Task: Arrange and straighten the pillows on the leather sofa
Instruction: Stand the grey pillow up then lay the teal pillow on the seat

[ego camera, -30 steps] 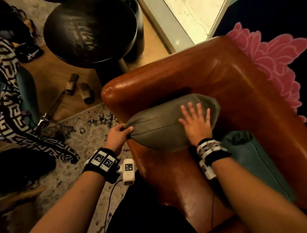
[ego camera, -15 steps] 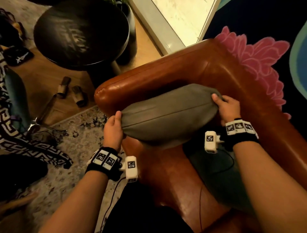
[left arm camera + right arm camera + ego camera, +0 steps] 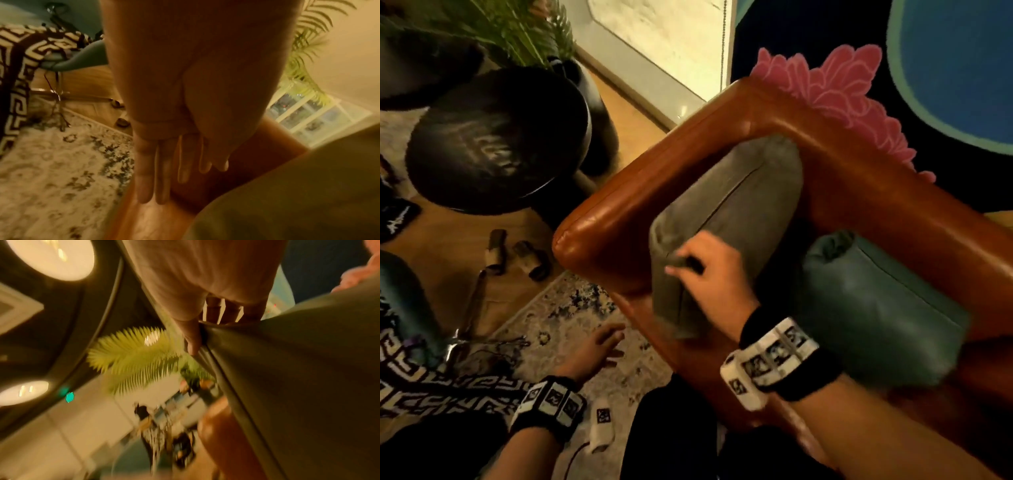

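Right hand [image 3: 710, 274] gripping grey pillow [image 3: 739, 205], left hand [image 3: 594, 349] free

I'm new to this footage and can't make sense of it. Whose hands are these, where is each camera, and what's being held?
No machine here: a person with a camera on their head and one strapped to each wrist. The head view looks down at a brown leather sofa with two pillows. The right hand grips the near edge of the grey pillow, which stands against the armrest; the right wrist view shows the fingers on its seam. A teal pillow lies beside it. The left hand hangs open over the rug, holding nothing; its wrist view shows straight fingers.
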Tool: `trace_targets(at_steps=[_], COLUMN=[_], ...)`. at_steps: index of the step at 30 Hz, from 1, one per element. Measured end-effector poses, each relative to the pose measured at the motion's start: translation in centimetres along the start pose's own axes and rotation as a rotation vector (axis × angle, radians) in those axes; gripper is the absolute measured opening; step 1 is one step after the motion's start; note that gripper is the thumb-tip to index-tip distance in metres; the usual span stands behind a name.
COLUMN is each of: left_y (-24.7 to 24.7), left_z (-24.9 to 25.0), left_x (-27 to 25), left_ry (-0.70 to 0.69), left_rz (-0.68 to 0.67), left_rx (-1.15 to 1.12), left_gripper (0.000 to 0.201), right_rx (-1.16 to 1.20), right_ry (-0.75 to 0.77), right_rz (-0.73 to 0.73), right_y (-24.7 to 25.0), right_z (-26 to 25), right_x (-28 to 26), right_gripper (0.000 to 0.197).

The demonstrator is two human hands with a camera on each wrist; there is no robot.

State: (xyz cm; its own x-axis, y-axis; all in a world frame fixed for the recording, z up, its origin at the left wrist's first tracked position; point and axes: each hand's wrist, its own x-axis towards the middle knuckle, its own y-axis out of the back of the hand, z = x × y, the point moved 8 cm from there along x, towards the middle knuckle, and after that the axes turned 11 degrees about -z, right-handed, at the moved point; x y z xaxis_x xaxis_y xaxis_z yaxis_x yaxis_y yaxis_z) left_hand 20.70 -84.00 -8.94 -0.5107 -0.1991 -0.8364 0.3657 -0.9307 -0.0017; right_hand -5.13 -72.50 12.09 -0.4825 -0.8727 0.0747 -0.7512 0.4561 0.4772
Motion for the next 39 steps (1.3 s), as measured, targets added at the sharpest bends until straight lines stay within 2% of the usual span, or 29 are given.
trace_targets(at_steps=[3,6,8,10,11,12,13,14,15,16,18,20,22,25,26,28,31,33,36,39], left_y=[-0.3,-1.7,-2.7,-3.4,-3.8,-4.0,-4.2,-4.1,-4.0,-3.8,-4.0,-4.9,-6.4,-7.9,-7.8,-7.2,-6.9,-6.5,-5.2,-4.3], left_z=[4.1,7.8,9.7,11.5,12.4,13.3,14.3,15.2,16.6,18.0,20.1,20.8,20.7,21.8,22.2,24.4,25.3,25.3,25.0,23.5], left_x=[-0.4,0.9,2.3,4.7,6.5,7.6,8.8,10.2,11.6,13.3,16.1,18.8,20.2,20.6,20.7,21.3,22.4,23.0,21.3,17.6], left_ry=[-0.038,-0.044,-0.031,-0.045,-0.044,-0.057,-0.076,-0.085,-0.117,-0.136,-0.128,-0.065,0.016,0.023,0.006,-0.021,-0.07,-0.096,-0.098,-0.102], left_rz=[-0.042,-0.158,-0.227,-0.31,-0.347,-0.343,-0.332,-0.317,-0.3,-0.303,-0.336,-0.423,-0.5,-0.569,-0.572,-0.573,-0.517,-0.451,-0.348,-0.336], left_rx=[0.003,0.124,0.162,0.209,0.266,0.324,0.368,0.389,0.399,0.387,0.337,0.25,0.112,0.143,0.162,0.231,0.349,0.392,0.311,0.296], left_gripper=[0.023,0.026,0.036,0.064,0.072,0.068,0.059,0.05,0.045,0.043,0.042,0.039,0.037,0.042,0.042,0.039,0.042,0.043,0.05,0.058], right_rx=[-0.163,-0.285,-0.22,0.029,0.248,0.449,0.549,0.577,0.54,0.552,0.695,0.896,1.025,1.089,1.118,1.151,1.152,1.085,0.879,0.51], right_ry=[-0.194,-0.399,-0.46,-0.522,-0.593,-0.645,-0.701,-0.753,-0.802,-0.838,-0.897,-0.917,-0.912,-0.857,-0.81,-0.764,-0.819,-0.93,-0.985,-1.015], right_rz=[-0.241,-0.374,-0.404,-0.399,-0.315,-0.146,0.11,0.367,0.527,0.585,0.446,0.358,0.408,0.46,0.475,0.518,0.573,0.602,0.662,0.624], right_y=[-7.9,-11.3,-11.1,-9.3,-7.7,-5.5,-2.6,0.1,2.4,3.1,1.2,-2.3,-4.7,-5.7,-5.7,-5.9,-8.1,-9.0,-7.8,-4.5], right_z=[4.3,9.5,11.4,12.5,13.4,14.5,16.1,18.3,20.5,23.1,27.2,30.2,30.4,28.9,28.1,26.9,26.8,27.8,28.7,26.5], right_x=[-4.5,-8.5,-9.8,-10.3,-10.4,-10.6,-11.2,-12.5,-13.5,-14.2,-14.3,-13.7,-12.5,-10.4,-10.2,-9.0,-8.1,-7.6,-7.2,-7.0], right_gripper=[0.013,0.021,0.023,0.021,0.02,0.018,0.018,0.018,0.019,0.021,0.027,0.052,0.065,0.091,0.094,0.08,0.05,0.048,0.047,0.062])
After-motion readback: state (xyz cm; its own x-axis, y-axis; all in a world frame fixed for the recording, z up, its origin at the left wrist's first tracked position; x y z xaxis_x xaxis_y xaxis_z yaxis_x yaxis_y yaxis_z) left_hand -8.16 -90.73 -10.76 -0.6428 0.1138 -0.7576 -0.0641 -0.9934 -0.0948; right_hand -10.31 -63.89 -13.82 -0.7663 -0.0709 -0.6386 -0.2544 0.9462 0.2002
